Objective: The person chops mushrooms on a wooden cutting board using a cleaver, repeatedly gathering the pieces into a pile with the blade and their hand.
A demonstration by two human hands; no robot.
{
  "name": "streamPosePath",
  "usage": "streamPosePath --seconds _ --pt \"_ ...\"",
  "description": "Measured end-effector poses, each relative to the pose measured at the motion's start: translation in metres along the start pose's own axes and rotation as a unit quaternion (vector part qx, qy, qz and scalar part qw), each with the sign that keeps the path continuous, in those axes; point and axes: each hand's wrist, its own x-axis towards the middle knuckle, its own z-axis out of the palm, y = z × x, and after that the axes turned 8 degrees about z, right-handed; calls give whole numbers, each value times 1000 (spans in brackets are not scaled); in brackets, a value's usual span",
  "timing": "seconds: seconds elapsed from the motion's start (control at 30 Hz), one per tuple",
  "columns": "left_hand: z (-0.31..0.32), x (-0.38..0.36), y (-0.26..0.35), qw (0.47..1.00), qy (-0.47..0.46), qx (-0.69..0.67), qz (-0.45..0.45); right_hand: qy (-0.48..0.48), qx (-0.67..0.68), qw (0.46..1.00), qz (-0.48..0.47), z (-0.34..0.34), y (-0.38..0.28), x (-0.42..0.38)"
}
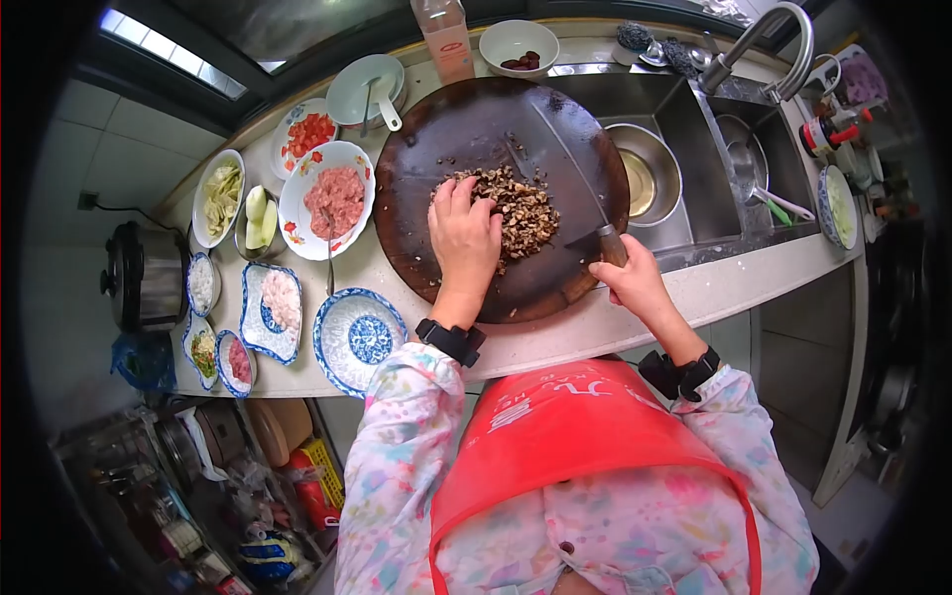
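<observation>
Head view. A large, round, dark-brown wooden chopping board (436, 119) is occupying the counter and serving as the reference for all positions. A loose heap of finely chopped brown-and-pale pieces (529, 216) is lying near the board's middle. The left hand (464, 236) is resting against the heap's left side, its fingers slightly curled and a little apart; whether it is pinching any pieces beneath them cannot be told. The right hand (637, 278) is wrapping its fingers around the brown wooden handle of a broad-looking metal knife (614, 248) at the board's near right edge.

The governing relation is as follows: the knife's long axis is running obliquely from the right hand toward the board's far edge, slanting leftward and passing to the right of the heap. The heap is therefore lying to the left of the right hand, while the left hand is nearer, already touching it. The blade's face is blending with the board, so its outline is uncertain.

Left of the board, a white floral bowl (289, 230) is holding pink minced meat (335, 196); right of it, a stainless-steel sink (684, 134) is containing a round metal basin (670, 174).
</observation>
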Motion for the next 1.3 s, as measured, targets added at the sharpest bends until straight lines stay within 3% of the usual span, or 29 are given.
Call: streamPosePath --seconds 0.07,0.13,0.2,0.27,0.33,0.4,0.47,0.67,0.73,0.93,1.07,1.13,1.3 --pt "11 -1 0 1000 -2 5 -29 0 -31 999 -8 -1 -1 0" --pt "9 3 2 1000 -14 22 -9 53 -138 985 -90 0 5 2" --pt "-3 6 6 1000 12 15 -9 83 -158 973 -150 2 0 -7" --pt "-25 -4 6 997 41 -24 -60 108 -176 957 -206 7 -1 -21" --pt "-41 -30 0 988 -38 -41 -145 41 -57 959 -273 15 -3 -29" --pt "-40 -54 -6 972 -68 -55 -220 -37 -117 956 -267 21 -19 -41" --pt "-29 -68 -9 975 -34 -54 -212 -71 -99 927 -355 35 -24 -42" --pt "-20 -77 2 963 71 -72 -251 -176 -188 917 -304 41 -15 -44" --pt "-19 -76 3 955 89 -79 -273 -172 -199 908 -327 45 -16 -45" --pt "-13 -79 -2 965 97 -64 -237 -155 -270 902 -299 44 -21 -38" --pt "-17 -79 0 964 93 -75 -237 -145 -260 886 -356 41 -25 -40" --pt "-17 -79 1 966 91 -56 -236 -166 -309 888 -297 40 -26 -42" --pt "-14 -83 -6 967 91 -63 -229 -172 -291 883 -326 35 -26 -40"
